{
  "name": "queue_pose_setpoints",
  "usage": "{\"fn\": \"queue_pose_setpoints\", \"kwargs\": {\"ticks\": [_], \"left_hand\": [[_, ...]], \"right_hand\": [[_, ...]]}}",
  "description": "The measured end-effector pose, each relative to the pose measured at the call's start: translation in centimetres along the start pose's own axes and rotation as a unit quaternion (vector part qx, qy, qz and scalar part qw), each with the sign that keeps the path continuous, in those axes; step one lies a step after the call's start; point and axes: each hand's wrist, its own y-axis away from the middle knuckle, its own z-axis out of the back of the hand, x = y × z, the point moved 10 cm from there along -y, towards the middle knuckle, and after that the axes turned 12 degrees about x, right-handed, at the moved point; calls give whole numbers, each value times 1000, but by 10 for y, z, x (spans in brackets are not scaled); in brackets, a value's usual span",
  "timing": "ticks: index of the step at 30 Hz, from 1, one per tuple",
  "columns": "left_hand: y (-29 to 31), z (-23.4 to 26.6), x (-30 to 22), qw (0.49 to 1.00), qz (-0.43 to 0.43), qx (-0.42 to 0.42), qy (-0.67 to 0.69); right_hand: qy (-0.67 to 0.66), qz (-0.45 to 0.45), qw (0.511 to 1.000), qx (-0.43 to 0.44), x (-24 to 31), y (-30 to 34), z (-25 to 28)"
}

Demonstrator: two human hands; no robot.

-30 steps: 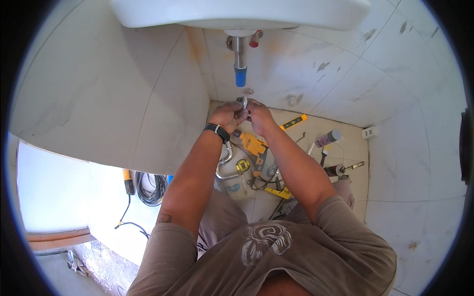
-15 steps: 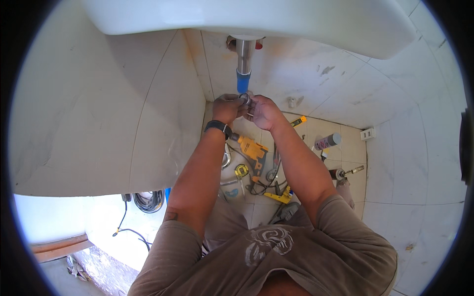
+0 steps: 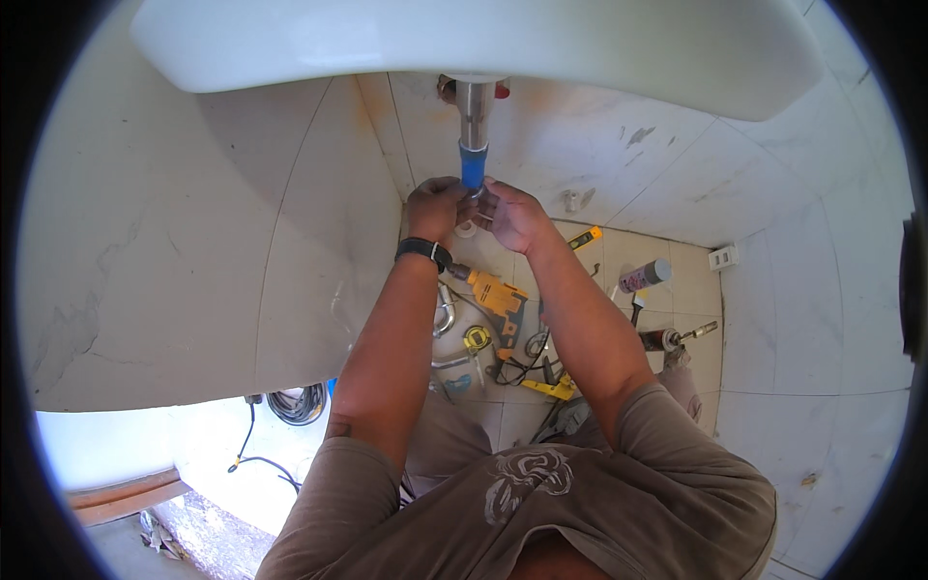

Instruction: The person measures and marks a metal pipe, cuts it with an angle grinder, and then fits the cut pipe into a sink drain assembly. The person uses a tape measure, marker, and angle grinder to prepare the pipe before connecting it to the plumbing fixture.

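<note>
A chrome drain pipe [image 3: 474, 114] hangs straight down under the white basin [image 3: 483, 43]. Its lower end is wrapped in a blue sleeve or tape [image 3: 473, 166]. Right at the bottom of the blue part, a small metal ring [image 3: 476, 192] is pinched between my hands, mostly covered by fingers. My left hand [image 3: 437, 206], with a dark watch on the wrist, closes on it from the left. From the right, my right hand [image 3: 515, 217] holds it with thumb and fingertips. Whether the ring encircles the pipe end, I cannot tell.
Below my hands on the tiled floor lie a yellow drill [image 3: 497, 293], a tape measure [image 3: 477, 337], a curved chrome pipe [image 3: 445, 311] and a spray can [image 3: 645, 275]. A torch-like tool [image 3: 667, 339] is at the right. Tiled walls enclose the corner.
Both hands have risen slightly with the metal ring, bringing it up to the blue lower end of the pipe. The view has shifted a little.
</note>
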Motion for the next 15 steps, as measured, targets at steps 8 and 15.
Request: {"fn": "queue_pose_setpoints", "kwargs": {"ticks": [8, 15], "left_hand": [[-3, -5, 1, 994, 4, 51, 96], [1, -10, 0, 990, 3, 74, 118]], "right_hand": [[-25, 16, 999, 17, 3, -8, -4], [66, 85, 994, -36, 25, 4, -3]]}}
